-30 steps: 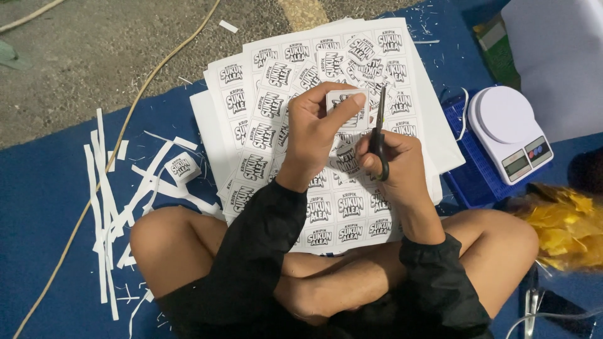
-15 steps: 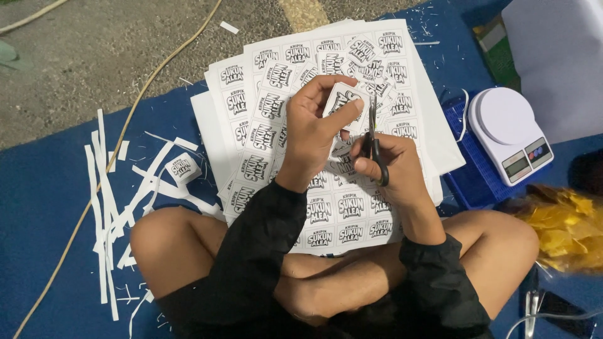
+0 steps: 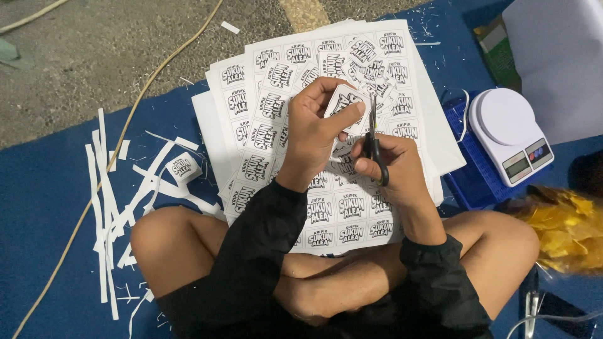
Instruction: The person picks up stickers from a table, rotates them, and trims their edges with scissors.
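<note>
My left hand (image 3: 311, 135) pinched a small label (image 3: 345, 100) just above the stack of printed sheets (image 3: 276, 69); my right hand (image 3: 392, 166) gripped the scissors (image 3: 373, 135) immediately right of the label; their blades pointed away from me along its right edge.

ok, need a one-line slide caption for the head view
Seated cross-legged, left hand holds a small label while right hand trims it with scissors over printed label sheets.
</note>
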